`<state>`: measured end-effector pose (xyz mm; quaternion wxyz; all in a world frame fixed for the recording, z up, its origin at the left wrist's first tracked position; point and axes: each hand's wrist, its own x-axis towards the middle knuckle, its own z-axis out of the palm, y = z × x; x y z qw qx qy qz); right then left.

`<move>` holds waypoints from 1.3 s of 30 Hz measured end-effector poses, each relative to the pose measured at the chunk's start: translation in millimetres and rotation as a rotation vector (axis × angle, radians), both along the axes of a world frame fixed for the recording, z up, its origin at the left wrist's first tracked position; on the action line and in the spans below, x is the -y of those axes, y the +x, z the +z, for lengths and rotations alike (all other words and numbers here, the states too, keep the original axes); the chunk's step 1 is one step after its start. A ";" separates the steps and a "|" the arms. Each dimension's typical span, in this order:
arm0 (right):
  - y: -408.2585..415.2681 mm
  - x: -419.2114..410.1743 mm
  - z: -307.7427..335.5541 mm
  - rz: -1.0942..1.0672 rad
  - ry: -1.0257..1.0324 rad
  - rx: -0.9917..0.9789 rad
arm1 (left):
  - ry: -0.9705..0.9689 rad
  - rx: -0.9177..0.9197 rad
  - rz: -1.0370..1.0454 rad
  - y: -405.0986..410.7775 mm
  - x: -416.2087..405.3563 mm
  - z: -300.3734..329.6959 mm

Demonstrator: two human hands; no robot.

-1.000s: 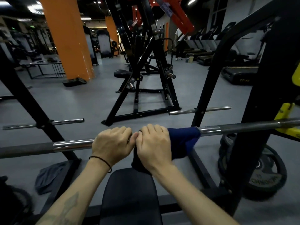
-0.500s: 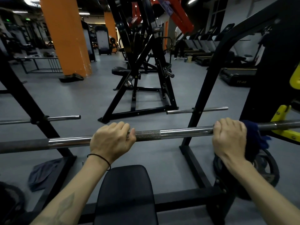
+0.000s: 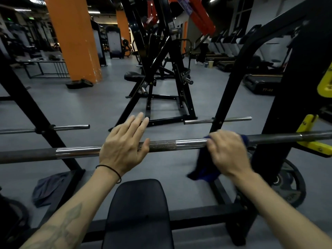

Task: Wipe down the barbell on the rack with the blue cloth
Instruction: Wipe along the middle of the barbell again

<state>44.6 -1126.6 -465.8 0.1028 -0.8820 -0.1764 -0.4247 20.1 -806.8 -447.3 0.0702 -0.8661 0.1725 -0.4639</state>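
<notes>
Fingers grip blue cloth around barbell.

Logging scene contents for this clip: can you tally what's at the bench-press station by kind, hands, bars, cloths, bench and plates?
Hands: 2, open left hand, right hand gripping the cloth
Long steel barbell: 1
Short chrome storage pegs: 2
Cloths: 2, dark blue cloth, grey cloth on the floor
Black padded bench: 1
Black weight plate: 1
Total: 9

Bare forearms, no sleeves — a thin black band circles the left wrist, tattoo toward seven o'clock.
</notes>
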 end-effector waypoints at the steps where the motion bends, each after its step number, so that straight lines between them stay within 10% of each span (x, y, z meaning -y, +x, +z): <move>1: 0.4 24.0 0.4 -0.027 0.002 -0.018 | 0.009 0.000 0.002 -0.7 0.1 0.4; 8: 0.1 -15.9 -7.6 -0.240 0.313 0.008 | 0.041 -0.013 0.037 1.4 2.4 0.1; 14: -25.9 -141.3 -6.0 0.073 0.130 -0.046 | 0.058 -0.064 0.027 -0.8 1.1 0.4; 23: 3.2 68.7 5.4 -0.090 -0.084 -0.067 | 0.210 -0.191 -0.081 -9.8 29.4 -1.3; 29: 4.3 19.1 -4.8 -0.241 0.234 -0.002 | 0.150 -0.311 0.093 7.3 43.0 9.6; 36: -22.5 -152.4 -9.1 0.072 0.176 -0.071 | -0.074 -1.198 0.065 28.8 50.6 56.5; 39: -15.5 -94.9 -5.6 0.162 -0.028 -0.091 | 0.051 -0.802 0.044 17.2 37.5 38.9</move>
